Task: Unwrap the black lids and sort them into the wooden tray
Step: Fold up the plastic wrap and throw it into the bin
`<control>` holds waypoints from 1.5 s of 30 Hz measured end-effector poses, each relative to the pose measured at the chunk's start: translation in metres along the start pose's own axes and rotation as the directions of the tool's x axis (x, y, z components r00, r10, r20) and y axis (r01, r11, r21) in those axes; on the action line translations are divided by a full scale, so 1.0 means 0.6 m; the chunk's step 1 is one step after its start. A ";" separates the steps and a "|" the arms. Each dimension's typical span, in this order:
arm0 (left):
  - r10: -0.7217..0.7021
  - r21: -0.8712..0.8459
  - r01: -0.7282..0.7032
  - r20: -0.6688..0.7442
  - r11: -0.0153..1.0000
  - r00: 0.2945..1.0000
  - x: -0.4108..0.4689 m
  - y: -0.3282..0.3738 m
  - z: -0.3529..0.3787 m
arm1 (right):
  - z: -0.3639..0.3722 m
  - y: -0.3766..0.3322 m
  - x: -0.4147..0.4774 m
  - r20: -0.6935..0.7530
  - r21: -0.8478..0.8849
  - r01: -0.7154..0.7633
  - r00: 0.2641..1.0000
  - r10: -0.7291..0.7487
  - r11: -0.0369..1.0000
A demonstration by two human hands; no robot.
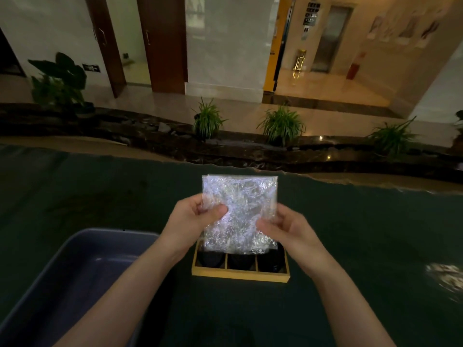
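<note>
I hold a square sheet of clear bubble wrap point(239, 211) up above the table with both hands. My left hand point(198, 216) pinches its left edge and my right hand point(283, 227) pinches its right edge. No lid is visible inside the wrap. Below it sits the wooden tray point(240, 274), its front row of three compartments holding black lids point(211, 259). The wrap hides the tray's back part.
A blue-grey plastic bin point(75, 279) stands at the lower left on the dark green table cover. Crumpled clear wrap point(444, 276) lies at the right edge. Potted plants point(280, 126) line a dark ledge beyond the table's far edge.
</note>
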State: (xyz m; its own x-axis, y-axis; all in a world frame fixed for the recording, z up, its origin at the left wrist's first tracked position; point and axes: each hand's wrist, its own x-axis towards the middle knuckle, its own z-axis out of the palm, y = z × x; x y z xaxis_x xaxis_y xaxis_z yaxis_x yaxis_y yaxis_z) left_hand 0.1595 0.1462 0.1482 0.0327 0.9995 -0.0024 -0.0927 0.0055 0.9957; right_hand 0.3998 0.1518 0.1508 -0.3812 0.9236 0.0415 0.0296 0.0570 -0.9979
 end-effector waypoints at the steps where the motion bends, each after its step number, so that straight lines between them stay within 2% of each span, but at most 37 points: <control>1: -0.001 -0.010 0.001 -0.001 1.000 1.000 -0.001 -0.001 0.003 | 0.002 0.008 -0.005 -0.019 0.009 0.011 1.000 -0.010 1.000; 4: -0.032 -0.034 0.034 0.048 0.999 0.998 -0.006 -0.007 0.008 | 0.010 0.024 -0.017 -0.184 0.014 0.037 0.982 -0.034 0.999; 7: -0.068 0.061 0.059 0.158 0.996 0.985 -0.014 -0.023 0.010 | 0.013 0.036 -0.034 -0.322 -0.066 0.047 0.945 -0.066 0.997; 11: 0.002 0.178 -0.038 0.196 0.983 0.981 -0.025 -0.043 0.018 | 0.027 0.035 -0.081 -0.431 -0.097 0.048 0.898 -0.085 0.994; 14: 0.042 0.216 -0.103 0.270 0.971 0.962 -0.031 -0.057 0.031 | 0.040 0.039 -0.134 -0.487 -0.042 -0.002 0.873 -0.019 0.999; 17: 0.024 0.255 -0.126 0.369 0.959 0.929 -0.048 -0.077 0.058 | 0.053 0.047 -0.200 -0.577 -0.005 -0.029 0.816 0.020 1.000; 21: 0.001 0.229 -0.137 0.509 0.964 0.861 -0.089 -0.101 0.114 | 0.068 0.057 -0.302 -0.745 -0.110 -0.095 0.666 -0.019 0.989; 23: -0.004 0.210 -0.145 0.581 0.967 0.814 -0.113 -0.110 0.150 | 0.068 0.058 -0.357 -0.800 -0.087 -0.094 0.600 -0.014 0.992; 26: 0.005 0.188 -0.172 0.663 0.967 0.749 -0.152 -0.117 0.208 | 0.070 0.054 -0.437 -0.844 -0.040 -0.074 0.536 0.006 0.996; 30: -0.003 0.128 -0.141 0.752 0.982 0.659 -0.193 -0.125 0.291 | 0.066 0.055 -0.531 -0.884 -0.077 -0.090 0.467 -0.026 0.993; 34: -0.024 0.099 -0.101 0.824 0.990 0.566 -0.236 -0.139 0.386 | 0.042 0.066 -0.628 -0.953 -0.086 -0.154 0.302 -0.036 0.984; 37: -0.066 0.141 -0.110 0.859 0.984 0.507 -0.280 -0.164 0.462 | 0.028 0.087 -0.706 -0.980 -0.034 -0.162 0.200 -0.001 0.986; 42: -0.146 0.267 -0.262 0.903 0.928 0.404 -0.349 -0.242 0.582 | -0.003 0.163 -0.825 -0.986 0.159 -0.130 0.024 0.163 0.979; 45: -0.228 0.360 -0.434 0.917 0.826 0.328 -0.376 -0.311 0.644 | -0.014 0.236 -0.880 -0.960 0.277 -0.113 -0.080 0.269 0.954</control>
State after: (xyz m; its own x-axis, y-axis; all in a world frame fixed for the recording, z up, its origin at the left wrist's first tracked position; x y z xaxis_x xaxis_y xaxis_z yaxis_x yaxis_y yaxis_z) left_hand 0.5538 -0.0931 -0.0013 0.9442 0.2972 -0.1422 0.2678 -0.4410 0.8566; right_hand 0.6130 -0.3248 -0.0122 0.9254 0.3054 -0.2243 -0.1840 -0.1552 -0.9706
